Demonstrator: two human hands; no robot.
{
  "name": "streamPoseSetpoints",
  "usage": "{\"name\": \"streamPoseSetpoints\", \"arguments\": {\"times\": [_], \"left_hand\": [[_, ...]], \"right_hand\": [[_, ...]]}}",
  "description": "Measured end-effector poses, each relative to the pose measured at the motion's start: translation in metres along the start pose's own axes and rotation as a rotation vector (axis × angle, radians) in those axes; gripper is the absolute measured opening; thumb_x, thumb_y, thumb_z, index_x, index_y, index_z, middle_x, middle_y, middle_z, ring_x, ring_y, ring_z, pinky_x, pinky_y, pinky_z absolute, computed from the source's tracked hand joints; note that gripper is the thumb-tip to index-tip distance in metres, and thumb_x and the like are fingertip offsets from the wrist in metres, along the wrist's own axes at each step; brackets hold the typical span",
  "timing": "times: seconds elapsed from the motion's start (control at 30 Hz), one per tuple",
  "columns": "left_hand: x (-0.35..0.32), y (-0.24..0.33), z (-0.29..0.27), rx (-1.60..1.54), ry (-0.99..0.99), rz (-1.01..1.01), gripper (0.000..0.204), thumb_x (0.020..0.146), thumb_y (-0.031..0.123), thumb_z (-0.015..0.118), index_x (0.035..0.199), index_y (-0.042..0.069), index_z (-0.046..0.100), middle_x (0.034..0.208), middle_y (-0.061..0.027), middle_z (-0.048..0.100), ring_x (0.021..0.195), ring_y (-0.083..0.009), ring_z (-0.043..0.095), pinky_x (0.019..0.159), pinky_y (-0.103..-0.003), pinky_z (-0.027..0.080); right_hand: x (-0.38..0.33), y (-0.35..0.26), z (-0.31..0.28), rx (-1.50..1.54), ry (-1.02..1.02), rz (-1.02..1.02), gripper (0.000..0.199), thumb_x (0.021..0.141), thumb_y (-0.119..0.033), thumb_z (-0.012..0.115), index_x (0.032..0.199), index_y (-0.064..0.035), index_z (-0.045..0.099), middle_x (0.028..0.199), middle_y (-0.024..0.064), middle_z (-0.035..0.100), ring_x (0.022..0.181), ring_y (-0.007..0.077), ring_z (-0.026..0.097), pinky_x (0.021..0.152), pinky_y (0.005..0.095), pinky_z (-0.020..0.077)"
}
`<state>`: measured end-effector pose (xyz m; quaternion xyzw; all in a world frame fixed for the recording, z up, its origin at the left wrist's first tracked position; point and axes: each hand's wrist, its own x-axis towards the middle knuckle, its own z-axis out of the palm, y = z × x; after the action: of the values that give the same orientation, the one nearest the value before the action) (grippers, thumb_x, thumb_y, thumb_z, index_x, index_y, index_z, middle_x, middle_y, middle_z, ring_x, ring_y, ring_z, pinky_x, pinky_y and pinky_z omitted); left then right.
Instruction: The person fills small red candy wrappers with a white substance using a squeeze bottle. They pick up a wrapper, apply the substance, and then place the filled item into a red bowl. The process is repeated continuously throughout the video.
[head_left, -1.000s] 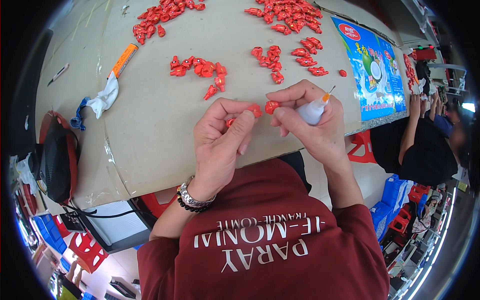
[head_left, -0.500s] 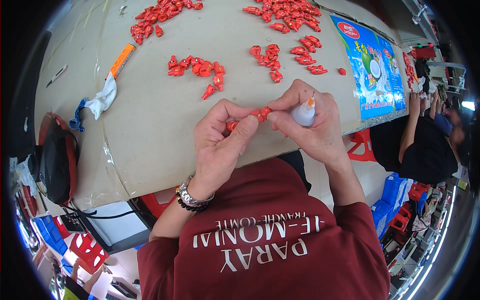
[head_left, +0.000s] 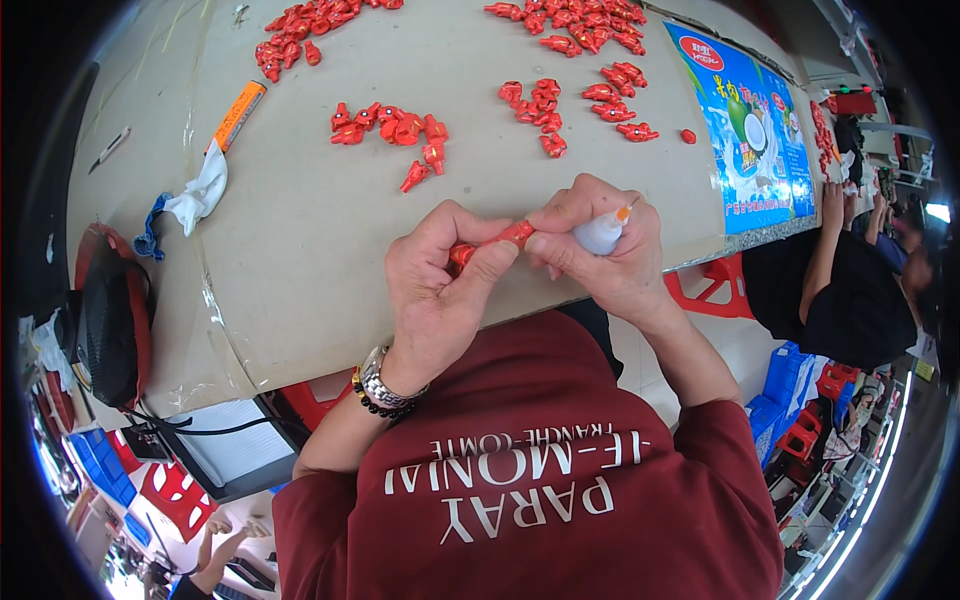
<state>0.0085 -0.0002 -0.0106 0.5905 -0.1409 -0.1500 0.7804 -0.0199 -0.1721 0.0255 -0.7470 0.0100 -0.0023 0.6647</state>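
In front of my chest, at the table's near edge, a small glossy red plastic part is pinched between the fingertips of both hands. My left hand is closed on its left end. Another red end shows at the curled fingers of that hand; whether it is the same piece I cannot tell. My right hand is closed, with thumb and forefinger at the part's right end. It also keeps a small translucent squeeze bottle with an orange tip and a thin needle against the palm.
Red plastic pieces lie in groups on the table, including a middle cluster and a far-right heap. A blue printed sheet covers the right side. Leftward are an orange tube, white cloth, a cutter and a dark bag.
My right hand has shifted slightly left and down, tilting the bottle's tip more to the right. The red part is still between both hands.
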Motion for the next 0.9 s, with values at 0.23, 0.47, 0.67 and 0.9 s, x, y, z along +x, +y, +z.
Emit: {"name": "streamPoseSetpoints", "arguments": {"times": [0.23,0.47,0.67,0.9], "left_hand": [[-0.001,-0.003,0.002,0.002,0.018,0.009,0.002,0.086,-0.001,0.063,0.088,-0.002,0.063,0.075,-0.0025,0.066,0.065,-0.0012,0.052,0.056,-0.018,0.040],[-0.001,-0.007,0.000,0.061,-0.003,0.047,0.006,0.087,0.001,0.063,0.091,-0.003,0.062,0.074,-0.0018,0.060,0.060,-0.0028,0.046,0.050,-0.019,0.035],[-0.001,-0.006,0.002,0.067,0.030,0.039,0.003,0.086,-0.001,0.063,0.088,-0.002,0.063,0.072,-0.0004,0.061,0.060,-0.0017,0.045,0.051,-0.018,0.035],[-0.002,-0.006,0.002,0.051,0.060,0.031,0.003,0.084,-0.002,0.064,0.087,-0.001,0.065,0.070,0.0007,0.062,0.060,-0.0007,0.046,0.053,-0.018,0.035]], "right_hand": [[-0.003,0.021,-0.003,-0.049,-0.048,-0.227,0.012,0.079,0.004,0.071,0.089,0.0020,0.064,0.079,0.0116,0.066,0.067,0.0133,0.062,0.054,0.0242,0.0484],[-0.001,0.028,0.004,-0.098,0.052,-0.352,0.011,0.077,-0.001,0.073,0.080,0.0007,0.063,0.070,0.0084,0.064,0.061,0.0152,0.063,0.055,0.0253,0.0491],[0.001,0.027,0.005,-0.138,0.054,-0.395,0.012,0.077,0.000,0.073,0.078,0.0011,0.061,0.068,0.0088,0.062,0.059,0.0151,0.062,0.053,0.0254,0.0480],[-0.002,0.026,-0.001,-0.164,-0.029,-0.355,0.015,0.076,0.006,0.072,0.088,0.0017,0.064,0.080,0.0100,0.067,0.072,0.0199,0.065,0.060,0.0289,0.0508]]}}
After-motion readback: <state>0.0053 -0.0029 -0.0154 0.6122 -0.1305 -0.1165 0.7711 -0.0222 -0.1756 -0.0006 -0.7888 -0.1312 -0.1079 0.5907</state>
